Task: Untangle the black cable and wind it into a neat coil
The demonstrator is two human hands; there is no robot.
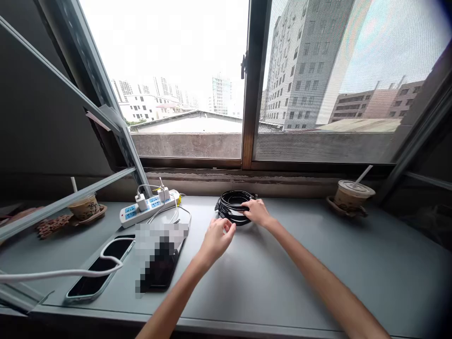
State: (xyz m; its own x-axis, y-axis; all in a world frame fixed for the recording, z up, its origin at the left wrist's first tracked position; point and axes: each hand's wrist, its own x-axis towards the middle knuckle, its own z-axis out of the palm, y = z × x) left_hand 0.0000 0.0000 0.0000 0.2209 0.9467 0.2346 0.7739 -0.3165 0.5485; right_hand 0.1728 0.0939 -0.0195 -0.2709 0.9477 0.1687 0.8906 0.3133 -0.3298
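Note:
A coiled black cable (231,217) lies on the grey tabletop (261,278) near the window ledge. My right hand (257,212) is at the coil's right side, its fingers closed on the cable strands. Just in front of the coil, at its lower left, is my left hand (218,235). Its fingers are curled towards the thumb, and whether anything small is between them cannot be made out. A cable connector (218,207) shows at the coil's left edge.
A white power strip (148,208) with chargers stands at the left. Two phones lie nearer, one (100,270) with a white cable across it, one (162,268) partly pixelated. Drink cups stand at right (353,195) and far left (84,207). A metal frame (132,150) rises at left.

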